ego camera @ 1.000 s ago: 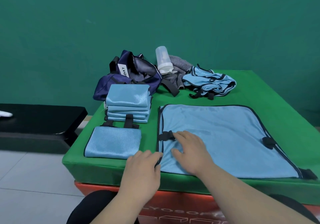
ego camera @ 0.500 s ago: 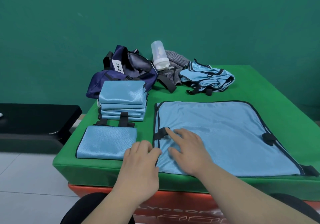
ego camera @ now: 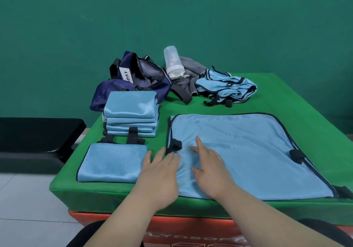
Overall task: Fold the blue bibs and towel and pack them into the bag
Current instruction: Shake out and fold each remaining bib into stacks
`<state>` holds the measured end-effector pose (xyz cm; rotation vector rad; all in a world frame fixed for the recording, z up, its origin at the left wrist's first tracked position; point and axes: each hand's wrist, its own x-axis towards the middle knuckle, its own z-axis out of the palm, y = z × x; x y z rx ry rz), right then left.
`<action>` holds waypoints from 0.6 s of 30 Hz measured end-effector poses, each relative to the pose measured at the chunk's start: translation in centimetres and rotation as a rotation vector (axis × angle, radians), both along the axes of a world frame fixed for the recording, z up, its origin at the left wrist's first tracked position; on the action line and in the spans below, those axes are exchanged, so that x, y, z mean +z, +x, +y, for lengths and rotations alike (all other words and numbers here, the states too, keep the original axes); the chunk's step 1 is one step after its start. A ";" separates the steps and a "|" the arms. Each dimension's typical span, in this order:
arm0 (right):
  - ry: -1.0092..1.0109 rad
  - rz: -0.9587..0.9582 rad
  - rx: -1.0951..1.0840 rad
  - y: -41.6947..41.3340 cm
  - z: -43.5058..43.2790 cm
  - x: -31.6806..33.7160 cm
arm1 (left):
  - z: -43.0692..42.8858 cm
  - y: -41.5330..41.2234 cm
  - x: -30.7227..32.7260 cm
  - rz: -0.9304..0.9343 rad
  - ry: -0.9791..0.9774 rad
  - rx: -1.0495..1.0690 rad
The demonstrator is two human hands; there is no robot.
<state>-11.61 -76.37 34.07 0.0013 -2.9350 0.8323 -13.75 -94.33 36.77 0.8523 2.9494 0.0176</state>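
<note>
A large blue bib [ego camera: 248,155] with black trim lies spread flat on the green table [ego camera: 286,97]. My left hand [ego camera: 160,176] lies flat with straight fingers on the bib's near left corner, by a black strap tab [ego camera: 174,145]. My right hand [ego camera: 208,168] rests open on the bib just to the right of it. One folded blue bib [ego camera: 112,162] lies at the near left, and behind it stands a stack of folded bibs [ego camera: 131,115]. A navy bag [ego camera: 133,82] sits open at the back left. Crumpled blue bibs [ego camera: 227,87] lie at the back.
A clear plastic bottle [ego camera: 172,62] leans on a grey striped cloth [ego camera: 189,75] beside the bag. A black bench [ego camera: 36,138] stands left of the table, over a tiled floor [ego camera: 24,208]. A green wall closes the back.
Both hands have slid a little further onto the spread bib's left edge, fingers stretched out flatter. The view has shifted slightly.
</note>
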 end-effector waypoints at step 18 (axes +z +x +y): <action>-0.366 -0.004 -0.012 -0.1 0.3 -0.4 | 1.5 1.4 0.3 0.340 0.135 0.080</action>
